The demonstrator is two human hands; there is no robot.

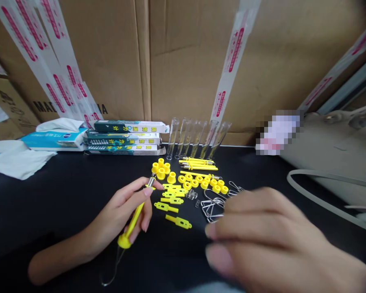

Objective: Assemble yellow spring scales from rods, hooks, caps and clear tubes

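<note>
Pinched between the thumb and fingers of my left hand (122, 207) is a spring scale's yellow inner rod (134, 219), tilted. A small metal spring (151, 180) sits at its upper end. Its lower end carries a yellow cap (124, 241) and a hanging wire hook (114, 268). My right hand (271, 232) is raised close to the camera and blurred, its fingers curled towards the thumb; whatever they may hold is hidden. Just beyond it lie metal wire hooks (213, 209), partly covered. Flat yellow pieces (179, 221) with holes lie between the hands.
Yellow caps (171, 178), yellow rings (187, 185), loose springs (191, 195) and yellow rods (198, 166) lie on the black table (73, 195). Clear tubes (184, 140) stand behind them, beside stacked boxes (125, 139) and tissues (56, 139). A bag (329, 154) is at right; cardboard (186, 73) closes the back.
</note>
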